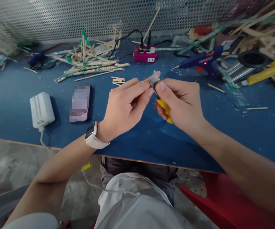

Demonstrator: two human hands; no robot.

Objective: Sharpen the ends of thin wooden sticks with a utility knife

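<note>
My right hand (180, 98) is wrapped round the yellow handle of a utility knife (164, 109), its grey blade pointing up and away from me. Close against the blade, my left hand (130, 101) has its thumb and fingers pinched together, the fingertips at the blade's left side. Whatever lies between those fingertips is too small or hidden to make out. Both hands are above the blue table (135, 136). Just beyond my left hand, several short cut wooden sticks (117, 80) lie on the tabletop.
A phone (80, 103) and a white power bank (41, 109) with a cable lie left. Behind stand a pink power strip (145, 54) and a heap of wooden sticks (92, 65). At right are a blue glue gun (201, 62), a metal cup (239, 68) and another yellow-handled tool (266, 73).
</note>
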